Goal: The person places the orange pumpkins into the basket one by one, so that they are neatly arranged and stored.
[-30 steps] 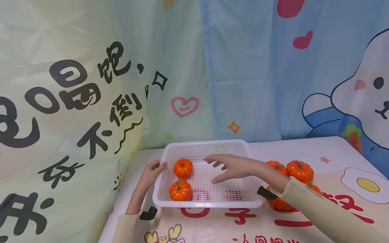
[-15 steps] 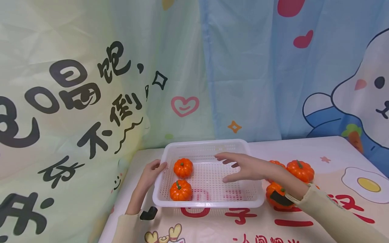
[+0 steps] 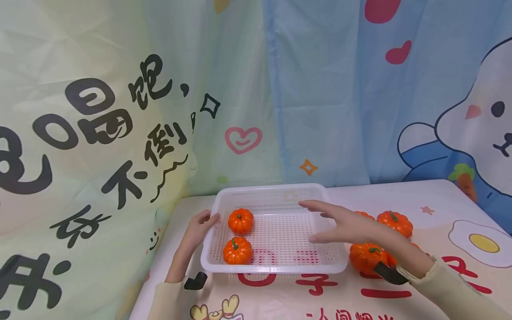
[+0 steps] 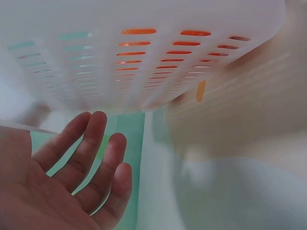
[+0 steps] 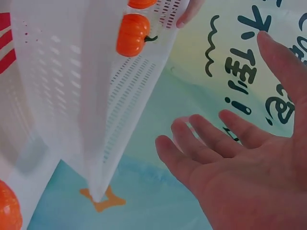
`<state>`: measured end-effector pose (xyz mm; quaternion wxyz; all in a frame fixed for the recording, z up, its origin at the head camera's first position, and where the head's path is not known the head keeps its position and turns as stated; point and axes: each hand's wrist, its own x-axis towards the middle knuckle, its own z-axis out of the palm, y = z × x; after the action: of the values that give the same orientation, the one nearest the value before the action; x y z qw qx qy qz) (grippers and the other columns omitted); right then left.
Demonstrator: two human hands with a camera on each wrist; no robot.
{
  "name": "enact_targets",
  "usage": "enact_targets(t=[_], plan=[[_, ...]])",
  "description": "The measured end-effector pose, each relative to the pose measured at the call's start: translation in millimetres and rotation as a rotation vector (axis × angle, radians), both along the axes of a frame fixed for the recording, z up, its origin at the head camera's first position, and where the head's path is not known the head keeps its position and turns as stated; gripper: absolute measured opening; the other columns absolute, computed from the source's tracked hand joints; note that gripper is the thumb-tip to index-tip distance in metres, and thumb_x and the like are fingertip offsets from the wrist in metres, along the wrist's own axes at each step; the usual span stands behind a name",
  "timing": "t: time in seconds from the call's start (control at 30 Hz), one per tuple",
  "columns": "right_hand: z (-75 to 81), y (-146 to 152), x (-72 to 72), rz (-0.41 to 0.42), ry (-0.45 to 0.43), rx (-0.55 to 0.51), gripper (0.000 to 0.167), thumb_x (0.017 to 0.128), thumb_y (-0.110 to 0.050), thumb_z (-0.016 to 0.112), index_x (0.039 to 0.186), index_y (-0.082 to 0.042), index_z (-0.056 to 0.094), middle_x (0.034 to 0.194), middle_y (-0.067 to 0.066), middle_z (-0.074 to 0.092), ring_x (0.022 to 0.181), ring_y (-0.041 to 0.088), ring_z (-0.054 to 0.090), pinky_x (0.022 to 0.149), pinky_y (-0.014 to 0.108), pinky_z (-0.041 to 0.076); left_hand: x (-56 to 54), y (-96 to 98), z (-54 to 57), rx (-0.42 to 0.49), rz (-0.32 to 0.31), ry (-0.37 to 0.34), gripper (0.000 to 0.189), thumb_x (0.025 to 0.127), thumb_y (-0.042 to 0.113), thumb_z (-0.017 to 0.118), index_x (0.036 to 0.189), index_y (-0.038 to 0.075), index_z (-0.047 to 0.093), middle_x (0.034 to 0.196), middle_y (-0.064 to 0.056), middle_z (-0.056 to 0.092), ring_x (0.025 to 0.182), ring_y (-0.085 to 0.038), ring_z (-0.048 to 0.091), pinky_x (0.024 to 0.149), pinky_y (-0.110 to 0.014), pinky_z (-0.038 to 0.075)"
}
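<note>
Nearest the person, the counter [image 3: 276,304] carries red lettering and a cartoon print, with the left sleeve [image 3: 165,298] and the right sleeve [image 3: 450,284] entering on either side. A dark piece [image 3: 390,272] at the right wrist overlaps the front pumpkin [image 3: 363,258] in the head view; whether they touch cannot be told, so the right forearm [image 3: 394,248] is best carried high there.

The white basket [image 3: 276,269] stands level on the counter. The left hand [image 3: 200,230] holds its left rim, thumb over the edge and the other fingers outside the wall, only lightly bent. That seems enough to stop the basket sliding; a harder squeeze could flex the thin plastic. The right hand [image 3: 340,224] is spread wide above the basket's right part and holds nothing. That width looks suitable for a round, ribbed pumpkin: coming down from above, with thumb and fingers on opposite flanks, would clear the rim best.

Inside the basket, along its left side, sit the nearer pumpkin [image 3: 238,252] and, just beyond it, the farther pumpkin [image 3: 241,223]. The gap between them looks narrow, so slow movement there would avoid knocking them together.

On the counter to the basket's right, the front pumpkin lies just beside the basket's corner, the back pumpkin [image 3: 396,224] farther off, others partly hidden by the arm. They sit close and would probably roll if nudged, so an outer one should come away most cleanly.

Behind everything hangs a printed curtain [image 3: 320,111].
</note>
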<state>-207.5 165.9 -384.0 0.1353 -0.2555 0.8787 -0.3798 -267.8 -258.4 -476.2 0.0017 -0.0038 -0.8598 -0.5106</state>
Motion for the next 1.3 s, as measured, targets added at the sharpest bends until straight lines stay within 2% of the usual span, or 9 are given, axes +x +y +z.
enact_targets(t=[0.37, 0.43, 0.53, 0.7, 0.77, 0.97, 1.07, 1.23, 1.3], plan=[[-21.4, 19.8, 13.4, -0.1, 0.05, -0.215, 0.082, 0.089, -0.034, 0.076, 0.156, -0.021, 0.031, 0.161, 0.012, 0.035, 0.143, 0.045, 0.038, 0.102, 0.068, 0.044, 1.5, -0.1, 1.0, 0.003, 0.0, 0.0, 0.038, 0.099, 0.037, 0.062, 0.117, 0.005, 0.068, 0.108, -0.016, 0.071, 0.08, -0.015, 0.065, 0.072, -0.029, 0.06], [-26.6, 23.3, 17.1, -0.134, 0.082, -0.268, 0.082, 0.089, -0.03, 0.076, 0.156, -0.022, 0.031, 0.16, 0.012, 0.036, 0.143, 0.043, 0.04, 0.101, 0.066, 0.046, 7.2, 3.8, 11.2, -0.003, -0.008, -0.013, 0.036, 0.1, 0.033, 0.061, 0.119, 0.002, 0.067, 0.109, -0.019, 0.07, 0.081, -0.017, 0.066, 0.073, -0.029, 0.06], [-32.6, 29.7, 22.9, -0.185, 0.127, -0.318, 0.082, 0.089, -0.025, 0.076, 0.157, -0.023, 0.03, 0.158, 0.011, 0.039, 0.14, 0.04, 0.043, 0.099, 0.061, 0.05, 7.6, 4.6, 12.5, -0.012, -0.011, -0.006, 0.037, 0.101, 0.031, 0.061, 0.118, 0.0, 0.067, 0.107, -0.02, 0.07, 0.08, -0.017, 0.066, 0.071, -0.029, 0.06], [-38.9, 44.3, 32.5, -0.25, 0.101, -0.357, 0.082, 0.092, -0.021, 0.073, 0.158, -0.028, 0.025, 0.159, 0.009, 0.037, 0.141, 0.04, 0.04, 0.096, 0.065, 0.049, 14.2, 9.0, 25.1, -0.006, -0.023, -0.024, 0.034, 0.101, 0.026, 0.06, 0.119, -0.004, 0.065, 0.107, -0.024, 0.069, 0.081, -0.021, 0.067, 0.07, -0.029, 0.06], [-40.4, 50.8, 35.5, -0.265, 0.1, -0.353, 0.082, 0.092, -0.022, 0.072, 0.158, -0.029, 0.024, 0.16, 0.008, 0.036, 0.142, 0.027, 0.042, 0.096, 0.065, 0.049, 17.0, 11.2, 30.3, 0.004, -0.023, -0.039, 0.033, 0.101, 0.023, 0.06, 0.119, -0.004, 0.066, 0.108, -0.024, 0.069, 0.081, -0.023, 0.067, 0.071, -0.029, 0.06], [-43.3, 68.3, 42.1, -0.271, 0.152, -0.351, 0.085, 0.091, -0.017, 0.073, 0.159, -0.025, 0.022, 0.159, 0.007, 0.038, 0.127, -0.016, 0.043, 0.096, 0.065, 0.048, 4.1, 2.4, 7.3, 0.001, -0.011, -0.022, 0.037, 0.101, 0.033, 0.061, 0.12, 0.002, 0.066, 0.108, -0.019, 0.07, 0.081, -0.018, 0.067, 0.072, -0.03, 0.061], [-45.2, 77.0, 45.3, -0.286, 0.169, -0.323, 0.087, 0.091, -0.016, 0.073, 0.159, -0.027, 0.021, 0.159, 0.0, 0.038, 0.128, -0.017, 0.041, 0.097, 0.065, 0.047, 0.3, -0.9, 0.2, 0.006, -0.01, -0.012, 0.038, 0.1, 0.037, 0.062, 0.119, 0.005, 0.068, 0.106, -0.016, 0.071, 0.079, -0.016, 0.067, 0.071, -0.028, 0.061], [-51.1, 92.7, 48.8, -0.331, 0.2, -0.271, 0.089, 0.09, -0.015, 0.074, 0.159, -0.028, 0.021, 0.157, -0.009, 0.039, 0.127, -0.018, 0.041, 0.091, 0.042, 0.059, -0.1, -1.5, -1.7, 0.026, -0.008, 0.0, 0.036, 0.098, 0.037, 0.064, 0.115, 0.006, 0.069, 0.102, -0.015, 0.071, 0.077, -0.016, 0.067, 0.067, -0.027, 0.06], [-54.6, 99.5, 49.5, -0.355, 0.2, -0.263, 0.09, 0.09, -0.015, 0.074, 0.16, -0.029, 0.02, 0.158, -0.01, 0.038, 0.126, -0.02, 0.04, 0.088, 0.041, 0.06, 0.2, -1.1, -1.0, 0.028, -0.007, 0.002, 0.035, 0.098, 0.036, 0.064, 0.115, 0.006, 0.069, 0.102, -0.015, 0.071, 0.077, -0.016, 0.066, 0.067, -0.027, 0.059]])
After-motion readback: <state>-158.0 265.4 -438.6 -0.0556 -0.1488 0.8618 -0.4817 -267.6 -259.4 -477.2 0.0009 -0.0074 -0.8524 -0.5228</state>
